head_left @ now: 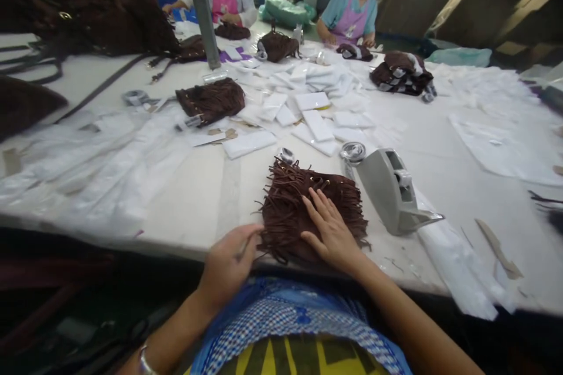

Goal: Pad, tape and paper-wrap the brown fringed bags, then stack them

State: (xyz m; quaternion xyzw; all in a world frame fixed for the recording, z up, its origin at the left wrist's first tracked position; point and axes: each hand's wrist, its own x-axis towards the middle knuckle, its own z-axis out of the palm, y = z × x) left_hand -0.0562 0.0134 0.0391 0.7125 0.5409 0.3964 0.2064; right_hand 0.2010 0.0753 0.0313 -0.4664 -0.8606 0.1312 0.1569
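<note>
In front of me a dark brown fringed bag (285, 211) lies flat at the table's near edge, its strands spreading out at both sides. My right hand (332, 231) rests on it palm down, with the fingers stretched out. At the bag's left side my left hand (233, 258) is closed in a pinch on what looks like a thin brown fringe strand. Right of the bag stands a grey tape dispenser (389, 190). Just behind the bag lie a small wrapped roll (285, 155) and a coiled, plastic-wrapped strap (353, 152).
White wrapped packets (319, 123) are strewn mid-table. Another fringed bag (213, 99) lies behind on the left. Clear plastic bags (101, 164) cover the left side, with plastic sleeves (457, 263) at right. A metal post (200, 12) rises from the table. Two people work across it.
</note>
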